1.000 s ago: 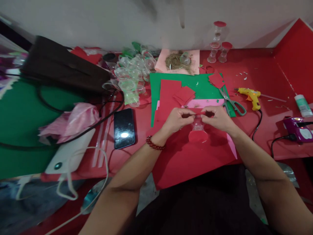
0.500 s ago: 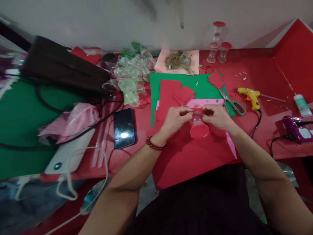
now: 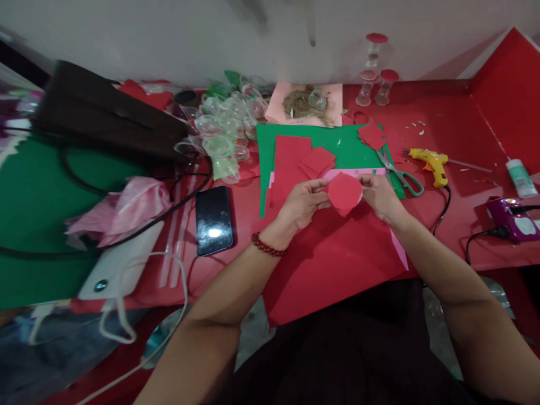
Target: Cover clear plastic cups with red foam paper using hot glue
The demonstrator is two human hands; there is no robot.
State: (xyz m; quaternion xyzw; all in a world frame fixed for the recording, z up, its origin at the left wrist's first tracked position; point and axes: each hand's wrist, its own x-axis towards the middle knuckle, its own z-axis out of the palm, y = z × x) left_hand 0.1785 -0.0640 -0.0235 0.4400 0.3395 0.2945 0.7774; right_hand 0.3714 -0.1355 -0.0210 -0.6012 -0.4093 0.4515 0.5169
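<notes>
My left hand and my right hand pinch a plastic-cup hourglass from both sides. Its red paper end faces me and hides the clear cups behind. Pointed paper corners stick out past the round rim at top and bottom. Beneath it lies a large red sheet. Just beyond my left hand are a small stack of red paper squares and a red strip on a green sheet. Grey-handled scissors rest past my right hand.
To the right lie a yellow glue gun, a white bottle and a purple power socket. Similar hourglasses stand by the wall. Clear plastic cups, sand on pink paper and a phone are leftward.
The hourglass has been tipped, so one red end now faces me instead of its clear side showing. Both hands have shifted slightly with it and keep their hold.
</notes>
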